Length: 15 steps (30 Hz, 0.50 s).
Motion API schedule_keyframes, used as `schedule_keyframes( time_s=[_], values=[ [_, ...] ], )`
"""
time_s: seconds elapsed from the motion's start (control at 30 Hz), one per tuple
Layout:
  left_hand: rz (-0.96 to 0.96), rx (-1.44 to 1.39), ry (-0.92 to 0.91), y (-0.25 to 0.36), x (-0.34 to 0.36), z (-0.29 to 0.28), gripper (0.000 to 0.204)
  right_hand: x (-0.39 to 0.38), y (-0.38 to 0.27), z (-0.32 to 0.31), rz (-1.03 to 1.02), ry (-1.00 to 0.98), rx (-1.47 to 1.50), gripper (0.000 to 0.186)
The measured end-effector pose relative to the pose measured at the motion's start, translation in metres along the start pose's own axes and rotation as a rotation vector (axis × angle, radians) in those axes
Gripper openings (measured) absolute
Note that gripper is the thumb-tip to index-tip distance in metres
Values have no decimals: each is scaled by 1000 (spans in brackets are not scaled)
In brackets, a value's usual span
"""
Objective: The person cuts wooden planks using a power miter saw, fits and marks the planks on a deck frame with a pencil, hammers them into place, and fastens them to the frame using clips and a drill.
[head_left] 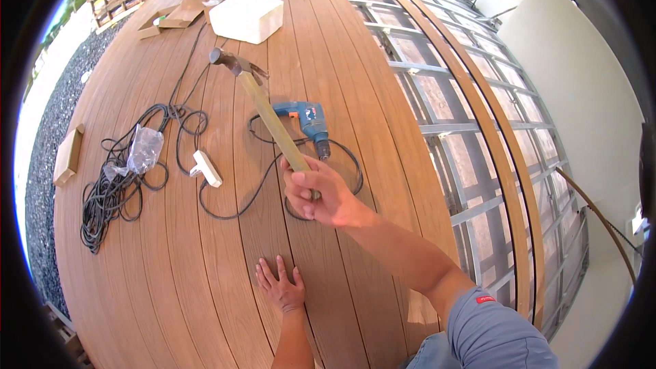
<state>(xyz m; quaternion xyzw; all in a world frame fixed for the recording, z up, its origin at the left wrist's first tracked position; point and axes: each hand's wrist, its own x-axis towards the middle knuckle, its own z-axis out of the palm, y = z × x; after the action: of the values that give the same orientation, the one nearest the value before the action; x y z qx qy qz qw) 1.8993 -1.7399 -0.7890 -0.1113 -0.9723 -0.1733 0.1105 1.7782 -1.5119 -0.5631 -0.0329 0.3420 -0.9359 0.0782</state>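
Hammer in sight, held up over the middle of the deck, the largest thing on my remote view. Metal framing runs along the deck's right edge. By its left edge I see heaped dark cord; toward its far edge, a white block; near its middle, a blue drill. My right hand grips the hammer near the handle's end; my left hand lies on the deck, fingers spread.

smooth wood-handled, metal-headed hammer
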Motion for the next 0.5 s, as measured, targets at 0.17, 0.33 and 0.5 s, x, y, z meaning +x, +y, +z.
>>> schedule_keyframes(
  time_s=[0.17,0.33,0.5],
  values=[
    [110,60,81,-1,11,22,52,-169,-81,40,47,213,-400,27],
    [10,314,-154,-17,18,47,58,-381,-131,14,-256,489,-1441,24],
    [290,209,-374,-71,126,40,53,-721,-192,57,256,995,-1891,25]
  ],
)
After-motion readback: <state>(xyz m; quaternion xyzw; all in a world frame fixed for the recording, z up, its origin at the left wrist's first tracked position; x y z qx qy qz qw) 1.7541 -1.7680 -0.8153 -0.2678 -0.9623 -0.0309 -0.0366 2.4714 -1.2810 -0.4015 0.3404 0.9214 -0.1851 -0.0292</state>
